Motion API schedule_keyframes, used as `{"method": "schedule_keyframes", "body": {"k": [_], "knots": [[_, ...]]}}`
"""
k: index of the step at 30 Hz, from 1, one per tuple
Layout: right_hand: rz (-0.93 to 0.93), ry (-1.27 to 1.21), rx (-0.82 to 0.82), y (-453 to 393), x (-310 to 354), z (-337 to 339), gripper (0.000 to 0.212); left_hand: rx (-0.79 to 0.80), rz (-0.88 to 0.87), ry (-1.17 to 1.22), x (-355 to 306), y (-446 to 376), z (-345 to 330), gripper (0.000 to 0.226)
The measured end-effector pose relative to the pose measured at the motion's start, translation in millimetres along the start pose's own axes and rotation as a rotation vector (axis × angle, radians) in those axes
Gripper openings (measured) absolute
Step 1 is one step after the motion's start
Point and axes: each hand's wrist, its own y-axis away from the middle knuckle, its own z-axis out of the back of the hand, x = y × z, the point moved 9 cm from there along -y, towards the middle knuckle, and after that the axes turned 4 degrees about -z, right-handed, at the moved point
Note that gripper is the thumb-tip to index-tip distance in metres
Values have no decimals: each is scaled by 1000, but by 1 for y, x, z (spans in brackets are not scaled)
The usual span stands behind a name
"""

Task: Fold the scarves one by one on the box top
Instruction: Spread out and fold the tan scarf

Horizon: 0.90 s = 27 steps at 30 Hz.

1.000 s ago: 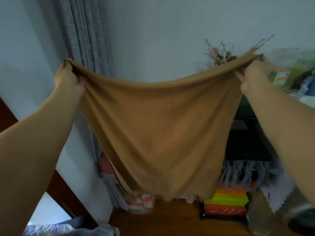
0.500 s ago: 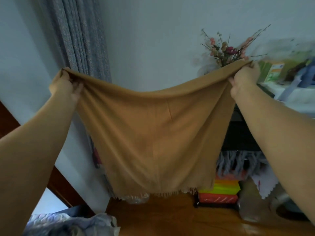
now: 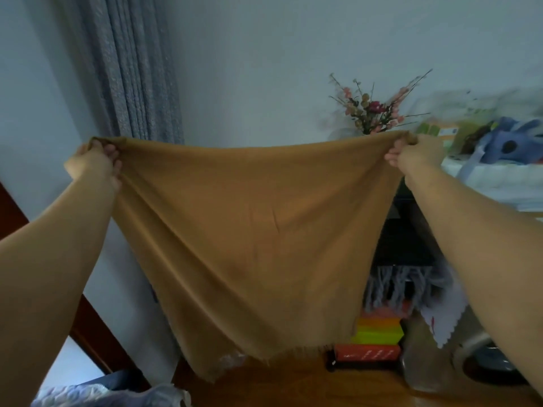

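At the far left a grey curtain (image 3: 138, 69) hangs against the wall, and a pale bundle of cloth (image 3: 117, 396) lies at the bottom edge; whether it is another scarf cannot be told. Just right of the curtain, the left hand (image 3: 95, 163) is raised with its fingers curled, pinching 1 upper corner of the tan scarf (image 3: 258, 239).

The scarf is in the air, not on any surface. It is stretched between the 2 hands along its top edge, with only a slight sag in the middle, and hangs down in a broad panel. Its frayed lower edge ends above the wooden worktop (image 3: 293, 386) and seems clear of it. The cloth looks light, thin and limp, draping in soft diagonal folds; it will likely slump the moment a corner is let go, so the top corners are the sensible places to hold. Laying it flat will probably need smoothing, since such fabric creases and slides easily.

Behind the scarf's right side stand a bunch of dried flowers (image 3: 373, 110), a grey fringed cloth (image 3: 399, 286) and a stack of coloured boxes (image 3: 377, 333). The right hand (image 3: 417, 155) pinches the other upper corner, fingers closed on bunched fabric. Blurred clutter lies beyond it.
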Motion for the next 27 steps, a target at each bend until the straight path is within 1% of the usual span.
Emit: {"method": "schedule_keyframes", "body": {"k": [1, 3, 6, 7, 10, 11, 12, 14, 15, 16, 17, 19, 20, 21, 22, 23, 24, 25, 27], "knots": [[8, 78, 38, 2, -1, -2, 15, 1, -9, 5, -1, 2, -1, 25], [49, 185, 119, 7, -1, -9, 27, -4, -27, 17, -5, 9, -3, 14], [104, 322, 237, 20, 1, -21, 25, -9, -39, 19, -5, 14, -5, 9], [157, 395, 248, 24, 7, -24, 24, -9, -46, 16, -6, 16, -5, 7], [388, 802, 230, 33, 30, -34, 30, -10, -66, -9, -11, 17, -5, 6], [438, 874, 237, 36, 35, -37, 29, -10, -68, -13, -12, 16, -5, 8], [449, 864, 268, 37, 36, -41, 26, -15, -69, -16, -13, 15, -4, 9], [399, 738, 344, 39, 33, -46, 19, -16, -71, -32, -13, 12, 0, 8], [378, 684, 356, 39, 30, -48, 19, -20, -71, -32, -13, 10, 3, 8], [380, 678, 316, 38, 28, -46, 20, -26, -70, -32, -12, 9, 5, 9], [390, 699, 240, 36, 26, -41, 22, -32, -70, -35, -12, 10, 8, 11], [359, 821, 42, 33, 20, -22, 28, -50, -76, -51, -14, 9, 15, 15], [304, 846, -56, 28, 15, -10, 30, -60, -80, -47, -15, 6, 20, 13], [219, 808, -129, 23, 7, 3, 30, -70, -80, -41, -16, 3, 24, 10], [98, 725, -168, 20, -3, 13, 29, -67, -74, -40, -17, -1, 27, 9], [-26, 586, -178, 18, -13, 20, 28, -62, -69, -34, -19, -3, 28, 9], [-138, 397, -149, 17, -21, 19, 29, -56, -68, -24, -20, -5, 26, 10], [-216, 176, -75, 17, -26, 9, 33, -42, -66, -1, -22, -4, 22, 11], [-277, -198, 95, 23, -18, -19, 45, 9, -56, 57, -27, 0, 5, 10]]}}
